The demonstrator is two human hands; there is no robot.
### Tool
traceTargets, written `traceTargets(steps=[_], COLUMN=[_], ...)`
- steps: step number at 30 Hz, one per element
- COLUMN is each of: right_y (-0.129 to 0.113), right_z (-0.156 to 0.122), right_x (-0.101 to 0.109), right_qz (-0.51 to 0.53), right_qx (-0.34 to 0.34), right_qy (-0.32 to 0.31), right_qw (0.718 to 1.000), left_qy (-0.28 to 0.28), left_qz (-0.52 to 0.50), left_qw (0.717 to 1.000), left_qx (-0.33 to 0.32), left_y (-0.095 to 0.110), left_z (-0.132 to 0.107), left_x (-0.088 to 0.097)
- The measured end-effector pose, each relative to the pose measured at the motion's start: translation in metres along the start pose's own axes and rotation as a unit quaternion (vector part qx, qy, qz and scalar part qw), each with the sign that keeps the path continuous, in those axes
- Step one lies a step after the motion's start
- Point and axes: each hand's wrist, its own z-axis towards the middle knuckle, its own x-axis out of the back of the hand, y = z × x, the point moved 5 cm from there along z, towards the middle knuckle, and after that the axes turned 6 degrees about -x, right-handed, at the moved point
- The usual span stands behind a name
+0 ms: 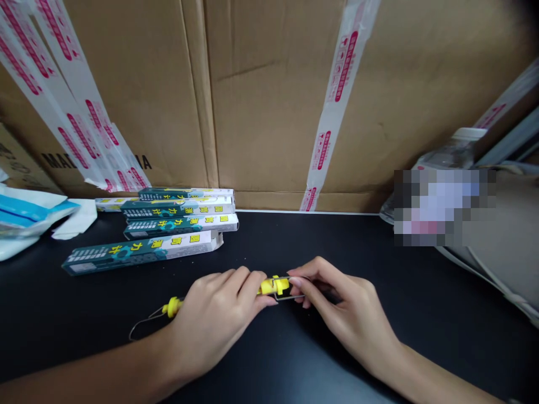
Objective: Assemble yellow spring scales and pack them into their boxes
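Observation:
My left hand point(223, 317) is closed around the body of a tube spring scale point(269, 287), just above the black tabletop. The scale's yellow end sticks out past my thumb, while a yellow cap point(172, 307) with a thin wire loop point(145, 320) shows on the other side of the hand. My right hand point(343, 306) pinches a bent metal wire point(288, 297) at the scale's right end; the wire touches the yellow fitting there. Most of the tube is hidden under my left fingers, and the far part of the wire is hidden by my right ones.
Several narrow green-and-white boxes point(181, 225) lie behind my left hand, the nearest box point(143, 252) set apart. A taped cardboard carton point(269, 112) stands along the back. At right are a plastic bottle point(446, 154) and a beige bag point(505, 235); at left, a blue-white packet point(29, 210).

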Motion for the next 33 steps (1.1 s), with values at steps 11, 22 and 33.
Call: traceTargets(steps=[11,22,33], right_y=[-0.003,-0.008,-0.010], right_z=[0.003,-0.019,-0.012], right_x=[-0.001,0.000,0.002], right_qz=[-0.028,-0.203,-0.024], right_qx=[0.011,0.185,0.062], right_qy=[-0.020,-0.005,-0.011], right_qw=[0.999,0.961,0.998], left_qy=[0.012,-0.029,-0.040], left_qz=[-0.017,0.001,-0.004], left_qw=[1.000,0.999,0.999], left_qx=[-0.012,-0.022,-0.023], left_y=[-0.001,0.000,0.002], left_z=[-0.001,0.002,0.006], left_x=[-0.002,-0.005,-0.004])
